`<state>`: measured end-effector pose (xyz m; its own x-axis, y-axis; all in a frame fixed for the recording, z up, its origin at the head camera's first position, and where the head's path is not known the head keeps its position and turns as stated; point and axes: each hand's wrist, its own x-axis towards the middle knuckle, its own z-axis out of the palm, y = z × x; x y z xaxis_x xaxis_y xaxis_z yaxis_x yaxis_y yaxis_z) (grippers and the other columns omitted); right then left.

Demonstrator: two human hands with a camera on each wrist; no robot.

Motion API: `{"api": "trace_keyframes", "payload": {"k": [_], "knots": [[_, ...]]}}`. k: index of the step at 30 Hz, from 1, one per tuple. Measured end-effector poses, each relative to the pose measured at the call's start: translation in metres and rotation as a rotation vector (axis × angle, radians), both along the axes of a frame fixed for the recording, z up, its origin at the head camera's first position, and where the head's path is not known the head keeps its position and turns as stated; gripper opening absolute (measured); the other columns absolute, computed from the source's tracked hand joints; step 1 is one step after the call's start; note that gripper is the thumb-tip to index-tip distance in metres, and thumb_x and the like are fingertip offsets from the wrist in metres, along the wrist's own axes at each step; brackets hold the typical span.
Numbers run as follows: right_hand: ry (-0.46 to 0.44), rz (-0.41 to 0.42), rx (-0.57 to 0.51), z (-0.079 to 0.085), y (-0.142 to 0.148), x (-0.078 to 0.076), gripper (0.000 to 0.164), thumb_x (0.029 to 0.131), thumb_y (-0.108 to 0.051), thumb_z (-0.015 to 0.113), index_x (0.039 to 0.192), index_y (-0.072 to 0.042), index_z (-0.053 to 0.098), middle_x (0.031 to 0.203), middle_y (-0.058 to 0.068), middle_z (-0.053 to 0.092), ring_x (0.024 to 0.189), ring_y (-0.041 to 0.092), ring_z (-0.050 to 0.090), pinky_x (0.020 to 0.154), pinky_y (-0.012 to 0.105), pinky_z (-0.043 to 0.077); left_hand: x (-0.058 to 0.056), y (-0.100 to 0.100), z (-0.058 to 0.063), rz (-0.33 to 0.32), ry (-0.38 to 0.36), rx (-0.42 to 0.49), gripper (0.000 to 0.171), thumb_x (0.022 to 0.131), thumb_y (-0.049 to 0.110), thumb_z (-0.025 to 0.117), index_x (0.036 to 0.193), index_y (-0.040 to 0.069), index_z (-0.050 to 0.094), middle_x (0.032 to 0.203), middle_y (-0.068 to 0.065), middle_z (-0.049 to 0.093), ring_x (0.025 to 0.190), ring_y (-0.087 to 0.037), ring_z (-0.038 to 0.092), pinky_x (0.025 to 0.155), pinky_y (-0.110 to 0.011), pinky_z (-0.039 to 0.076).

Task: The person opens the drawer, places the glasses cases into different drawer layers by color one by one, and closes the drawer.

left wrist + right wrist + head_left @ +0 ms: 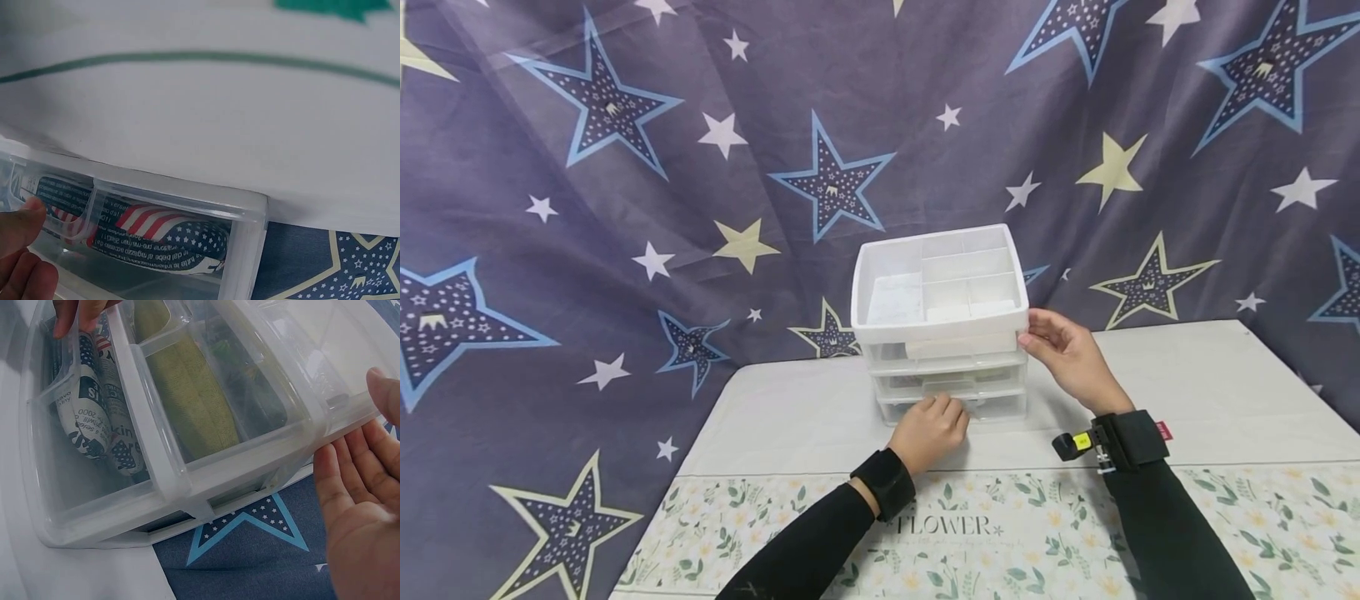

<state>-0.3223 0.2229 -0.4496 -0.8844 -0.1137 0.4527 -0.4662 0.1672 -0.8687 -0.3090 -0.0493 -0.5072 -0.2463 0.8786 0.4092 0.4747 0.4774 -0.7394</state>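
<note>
A white storage unit [940,331] with clear drawers stands on the table, a divided open tray on its top. My left hand [931,432] is at the front of the bottom drawer [1003,407], its fingers curled onto the clear handle [89,215]. Through that drawer's front, rolled items with a flag-and-lettering print [87,415] show. The middle drawer holds an olive-green fabric-like item [194,394] and something darker green. With thumb in front and fingers along the side, my right hand [1071,358] grips the unit's upper right edge.
Under the unit lies a white table cover [1195,392], with a leaf-and-flower band [1247,533] along its near side. A dark star-printed cloth [880,75] hangs close behind the table. Each wrist wears a black strap [1138,440].
</note>
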Motion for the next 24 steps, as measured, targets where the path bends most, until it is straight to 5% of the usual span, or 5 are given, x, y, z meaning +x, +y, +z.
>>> {"api": "trace_keyframes", "payload": {"k": [8,24], "knots": [[0.0,0.003,0.002,-0.0005,0.0003,-0.001,0.047,0.103,-0.021,0.066,0.143,0.002,0.054,0.13,0.021,0.062,0.112,0.005,0.061,0.091,0.012,0.054,0.0007,0.0012,0.0019,0.012,-0.007,0.007,0.015,0.1,0.009,0.063,0.095,0.015,0.076,0.095,0.0,0.068,0.086,-0.014,0.065,0.074,-0.022,0.059],[-0.004,-0.004,0.004,-0.0016,-0.0012,-0.0009,0.048,0.103,-0.022,0.067,0.142,0.002,0.054,0.131,0.021,0.062,0.112,0.004,0.061,0.092,0.012,0.054,0.0052,0.0021,0.0053,0.062,-0.033,0.016,0.016,0.1,0.007,0.062,0.101,0.014,0.077,0.099,-0.002,0.069,0.089,-0.014,0.066,0.076,-0.022,0.06]]}}
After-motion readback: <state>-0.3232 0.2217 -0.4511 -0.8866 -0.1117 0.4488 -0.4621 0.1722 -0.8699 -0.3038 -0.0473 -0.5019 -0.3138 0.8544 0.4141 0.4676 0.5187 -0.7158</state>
